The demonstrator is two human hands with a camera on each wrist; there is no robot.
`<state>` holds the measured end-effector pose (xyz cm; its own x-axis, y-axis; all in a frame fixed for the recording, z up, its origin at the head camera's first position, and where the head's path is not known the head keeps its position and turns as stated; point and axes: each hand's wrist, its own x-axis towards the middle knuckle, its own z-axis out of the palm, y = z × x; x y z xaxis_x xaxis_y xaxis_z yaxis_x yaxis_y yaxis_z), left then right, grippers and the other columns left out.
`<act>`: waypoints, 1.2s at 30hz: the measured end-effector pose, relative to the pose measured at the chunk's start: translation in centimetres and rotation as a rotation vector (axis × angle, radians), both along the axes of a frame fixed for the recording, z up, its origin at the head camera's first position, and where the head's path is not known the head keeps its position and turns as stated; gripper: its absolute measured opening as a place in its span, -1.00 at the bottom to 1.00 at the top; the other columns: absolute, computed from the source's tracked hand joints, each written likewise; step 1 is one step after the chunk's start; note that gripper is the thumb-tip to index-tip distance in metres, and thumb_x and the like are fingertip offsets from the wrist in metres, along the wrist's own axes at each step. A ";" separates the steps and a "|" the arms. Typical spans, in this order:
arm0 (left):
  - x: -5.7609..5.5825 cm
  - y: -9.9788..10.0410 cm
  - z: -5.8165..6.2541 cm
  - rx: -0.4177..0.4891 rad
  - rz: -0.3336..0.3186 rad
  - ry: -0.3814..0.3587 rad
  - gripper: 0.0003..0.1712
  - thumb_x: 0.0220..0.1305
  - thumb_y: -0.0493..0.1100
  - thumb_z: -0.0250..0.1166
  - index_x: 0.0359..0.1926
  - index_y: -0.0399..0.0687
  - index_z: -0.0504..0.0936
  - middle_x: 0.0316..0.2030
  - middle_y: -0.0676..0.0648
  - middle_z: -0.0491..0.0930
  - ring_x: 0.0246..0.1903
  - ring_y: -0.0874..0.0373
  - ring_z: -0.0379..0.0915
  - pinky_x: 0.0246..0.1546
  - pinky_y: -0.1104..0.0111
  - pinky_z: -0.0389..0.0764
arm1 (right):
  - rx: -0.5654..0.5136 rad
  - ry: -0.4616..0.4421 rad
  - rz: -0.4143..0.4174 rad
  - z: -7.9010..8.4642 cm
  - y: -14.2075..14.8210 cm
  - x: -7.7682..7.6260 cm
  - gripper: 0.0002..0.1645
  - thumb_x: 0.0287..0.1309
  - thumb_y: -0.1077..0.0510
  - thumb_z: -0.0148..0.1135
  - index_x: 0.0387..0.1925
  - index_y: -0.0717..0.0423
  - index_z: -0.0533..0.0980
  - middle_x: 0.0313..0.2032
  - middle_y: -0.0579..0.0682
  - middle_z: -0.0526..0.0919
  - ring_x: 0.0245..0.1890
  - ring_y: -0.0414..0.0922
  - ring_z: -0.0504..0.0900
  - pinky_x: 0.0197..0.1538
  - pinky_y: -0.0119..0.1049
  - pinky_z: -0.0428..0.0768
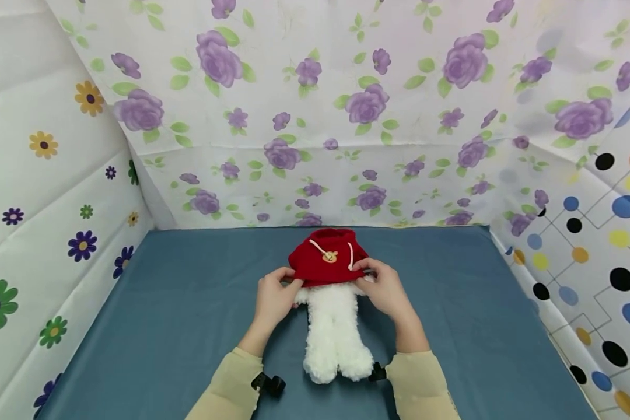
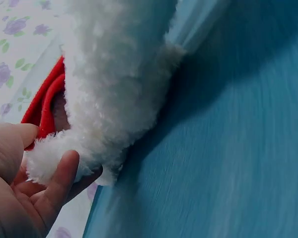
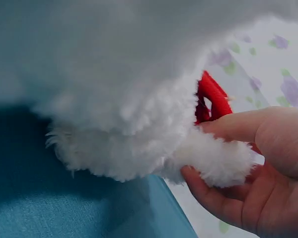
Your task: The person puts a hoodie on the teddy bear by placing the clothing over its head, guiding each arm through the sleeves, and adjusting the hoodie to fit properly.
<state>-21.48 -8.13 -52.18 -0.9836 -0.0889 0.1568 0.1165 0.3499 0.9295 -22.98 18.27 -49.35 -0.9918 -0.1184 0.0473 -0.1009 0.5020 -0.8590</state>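
Note:
A white fluffy plush toy lies on its back or front in the head view, legs toward the person. Over its head and upper body sits a small red hoodie with white drawstrings and a bear patch. My left hand pinches the hoodie's lower left edge, its fingers also around a stubby plush arm in the left wrist view. At the lower right edge, my right hand grips the red cloth, with the other plush arm between thumb and fingers. The toy's head is hidden.
A blue-green cloth covers the table. Behind stands a backdrop with purple flowers; side sheets carry daisies at left and coloured dots at right. Black wrist-camera mounts sit near the toy's feet.

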 end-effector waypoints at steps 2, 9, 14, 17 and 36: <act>0.0 0.2 0.1 0.010 0.014 0.018 -0.91 0.42 -0.22 0.40 -0.15 -0.14 0.79 -0.32 -0.10 0.73 -0.76 0.09 0.55 -0.60 0.24 0.64 | -0.007 -0.005 0.002 -0.1 0.2 -0.1 -0.79 0.35 0.23 0.43 -0.02 -0.01 0.67 0.00 0.06 0.66 -0.32 -0.02 0.52 -0.29 -0.16 0.58; -0.1 0.1 -0.3 0.013 0.042 0.041 -0.94 0.42 -0.25 0.40 -0.18 -0.14 0.78 -0.35 -0.11 0.71 -0.77 0.08 0.53 -0.63 0.26 0.63 | 0.004 -0.006 0.020 -0.3 -0.1 -0.2 -0.80 0.35 0.20 0.44 -0.03 -0.04 0.67 0.00 0.02 0.67 -0.14 0.00 0.54 -0.19 -0.15 0.61; -0.1 0.1 -0.7 -0.018 0.040 0.068 -0.93 0.39 -0.20 0.46 -0.20 -0.11 0.79 -0.33 -0.07 0.74 -0.69 0.13 0.56 -0.59 0.30 0.60 | 0.001 -0.020 0.017 -0.5 0.2 -0.2 -0.78 0.33 0.18 0.47 -0.03 -0.03 0.66 0.00 0.02 0.67 -0.07 0.00 0.56 -0.16 -0.18 0.65; -0.2 0.1 -0.8 -0.042 0.050 0.098 -0.89 0.36 -0.17 0.50 -0.19 -0.12 0.80 -0.31 -0.06 0.77 -0.57 0.15 0.58 -0.52 0.33 0.57 | -0.004 -0.025 0.016 -0.7 0.4 -0.2 -0.77 0.31 0.18 0.50 -0.04 -0.02 0.66 0.00 0.03 0.67 -0.06 -0.01 0.56 -0.15 -0.19 0.66; -0.2 1.0 -1.8 0.024 0.035 0.144 -0.82 0.25 -0.30 0.56 -0.22 -0.11 0.70 -0.35 -0.03 0.75 -0.33 0.11 0.66 -0.28 0.30 0.62 | -0.030 -0.037 0.023 -0.4 0.5 0.1 -0.80 0.38 0.14 0.43 -0.01 -0.02 0.65 0.00 0.03 0.69 -0.12 -0.01 0.60 -0.18 -0.17 0.66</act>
